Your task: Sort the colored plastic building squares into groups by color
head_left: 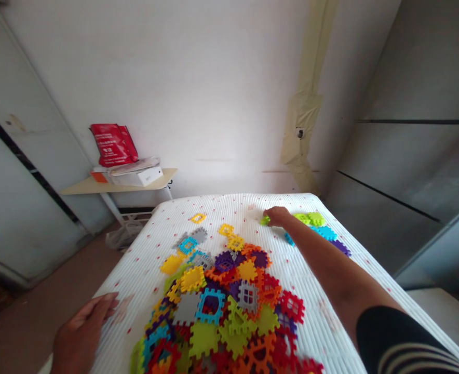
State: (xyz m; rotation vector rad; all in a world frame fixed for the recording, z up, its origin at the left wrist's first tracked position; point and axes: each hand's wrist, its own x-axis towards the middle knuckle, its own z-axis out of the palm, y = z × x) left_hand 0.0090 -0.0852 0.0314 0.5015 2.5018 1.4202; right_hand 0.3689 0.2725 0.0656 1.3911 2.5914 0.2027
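Note:
A heap of coloured interlocking plastic tiles (229, 306) lies on a white ridged mattress (323, 322). My right hand (277, 215) reaches far forward, its fingers curled over a lime green tile (265, 221) near the far end. Just right of that hand sit more green tiles (310, 218), blue tiles (325, 232) and a purple tile (341, 247). My left hand (82, 332) rests flat on the mattress's near left edge, fingers stretched out, holding nothing. A lone yellow tile (197, 217) lies far left of the heap.
A small beige table (85, 186) at the back left carries a white box (139, 177) and a red bag (113, 144). Grey cabinet panels (416, 156) stand on the right, a grey door (15, 197) on the left. White wall lies ahead.

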